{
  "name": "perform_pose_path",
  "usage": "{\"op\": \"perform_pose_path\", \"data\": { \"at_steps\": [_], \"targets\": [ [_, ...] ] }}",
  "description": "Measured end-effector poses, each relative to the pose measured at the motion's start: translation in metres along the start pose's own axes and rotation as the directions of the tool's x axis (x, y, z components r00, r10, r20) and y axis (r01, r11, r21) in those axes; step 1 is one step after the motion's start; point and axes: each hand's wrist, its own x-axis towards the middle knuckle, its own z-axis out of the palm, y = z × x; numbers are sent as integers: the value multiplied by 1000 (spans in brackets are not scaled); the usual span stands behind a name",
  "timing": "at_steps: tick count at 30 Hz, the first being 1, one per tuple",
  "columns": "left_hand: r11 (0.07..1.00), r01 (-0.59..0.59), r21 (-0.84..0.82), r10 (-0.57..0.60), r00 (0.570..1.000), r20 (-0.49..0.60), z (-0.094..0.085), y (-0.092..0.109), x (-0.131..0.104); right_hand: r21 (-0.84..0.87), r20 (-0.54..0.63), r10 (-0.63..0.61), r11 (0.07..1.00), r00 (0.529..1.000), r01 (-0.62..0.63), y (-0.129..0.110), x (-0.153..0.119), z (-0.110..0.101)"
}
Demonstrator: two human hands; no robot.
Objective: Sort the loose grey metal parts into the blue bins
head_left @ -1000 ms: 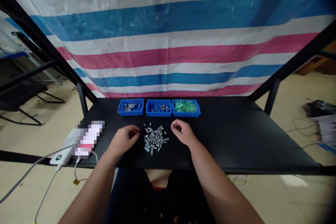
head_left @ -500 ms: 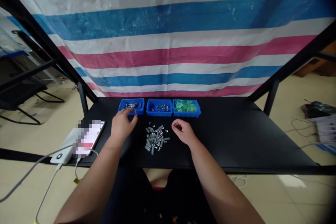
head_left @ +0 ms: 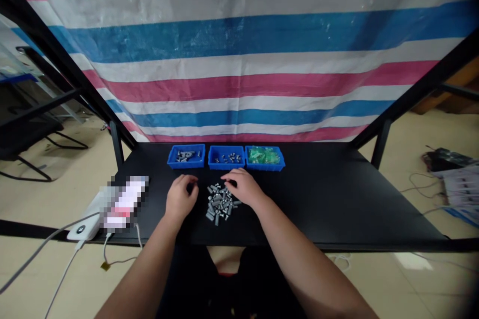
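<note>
A pile of grey cylindrical plugs and small silver screws [head_left: 219,207] lies on the black table. My right hand [head_left: 245,187] reaches over the pile's upper right edge, thumb and forefinger slightly apart; nothing shows between them. Left of the pile, my left hand [head_left: 181,198] hovers with curled fingers and a gap to the thumb; I see nothing in it. Behind my hands stand three blue boxes in a row: a left box [head_left: 186,164] with grey plugs, a middle box [head_left: 226,165] with small metal pieces, and a right box [head_left: 265,167] with green-tinted clear packets.
A phone [head_left: 127,202], partly blurred out, and a white power bank [head_left: 84,227] with cables lie at the table's left end. A striped sheet [head_left: 239,79] hangs behind the table [head_left: 337,199], between black frame posts. A chair [head_left: 30,134] stands on the floor at left.
My left hand has drawn back from the left box toward me, and the grey piece at its fingertips is no longer there. My right hand has moved left to the pile, its fingers opening.
</note>
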Motion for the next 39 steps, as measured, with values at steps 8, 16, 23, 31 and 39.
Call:
{"op": "perform_pose_path", "data": {
  "at_steps": [8,16,23,31,39],
  "targets": [
    [979,-180,-100,193,970,146,13,-2,-16,-293,314,91,956,945,5,-24,42,12],
    [983,-180,17,169,949,265,6,8,-15,-208,109,128,973,986,-104,-26,55,-10],
    [985,-173,-14,170,942,288,4,8,-14,-150,-137,248,952,959,-267,-17,42,-27],
    [987,-156,-32,158,945,288,8,4,-13,-219,130,185,963,974,-154,4,0,-18],
    [989,-138,-43,145,945,293,8,2,-13,-105,-9,202,974,979,-202,5,26,-29]
  ]
}}
